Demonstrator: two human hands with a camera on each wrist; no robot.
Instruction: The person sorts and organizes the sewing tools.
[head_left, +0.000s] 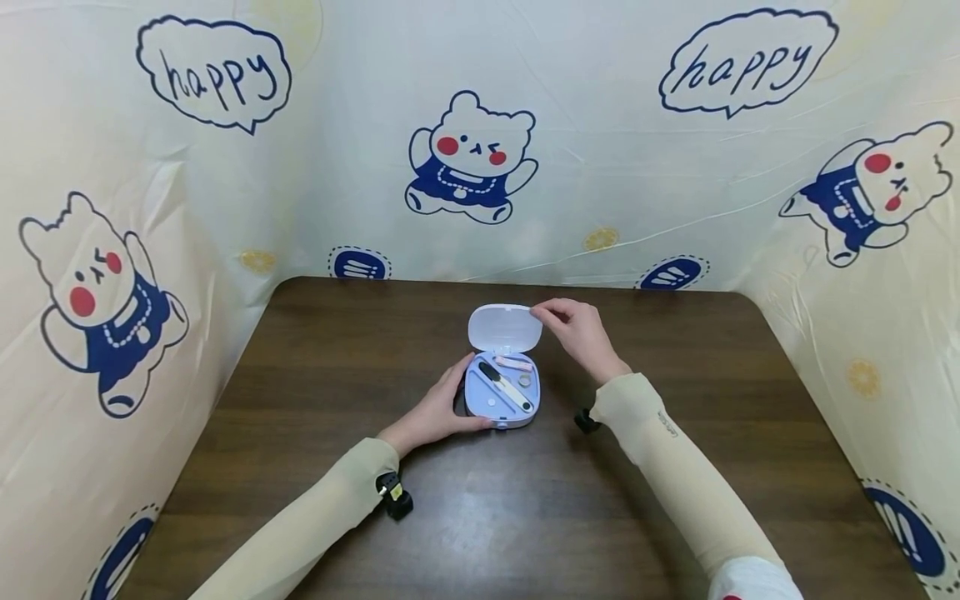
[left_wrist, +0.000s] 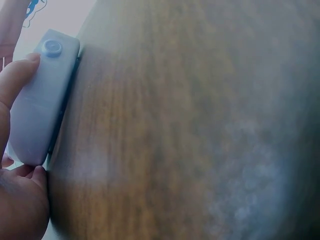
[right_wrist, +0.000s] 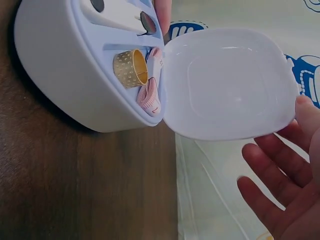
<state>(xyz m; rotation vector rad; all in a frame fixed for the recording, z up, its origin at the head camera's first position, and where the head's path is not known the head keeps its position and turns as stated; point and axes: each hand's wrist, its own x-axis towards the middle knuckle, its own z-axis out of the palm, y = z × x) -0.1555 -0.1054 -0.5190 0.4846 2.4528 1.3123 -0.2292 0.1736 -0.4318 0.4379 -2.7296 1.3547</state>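
A blue and white sewing kit box [head_left: 477, 408] stands open on the table, its translucent lid [head_left: 506, 327] tilted up at the back. My left hand [head_left: 435, 412] grips the box from the left, thumb at the front near the round catch [left_wrist: 52, 48] and fingers at the far side. With thumb and forefinger, my right hand [head_left: 581, 333] pinches the lid's right edge, the other fingers loosely spread. In the box's tray lie a slim white and black tool [head_left: 506, 387], a gold thimble [right_wrist: 127, 70] and a folded pink and white tape measure [right_wrist: 149, 97].
The brown wooden table [head_left: 337, 350] spreads around the box. A printed cloth [head_left: 600, 183] with bears and lettering hangs behind the table and along both sides. Each wrist carries a small black camera, such as the left one [head_left: 395, 497].
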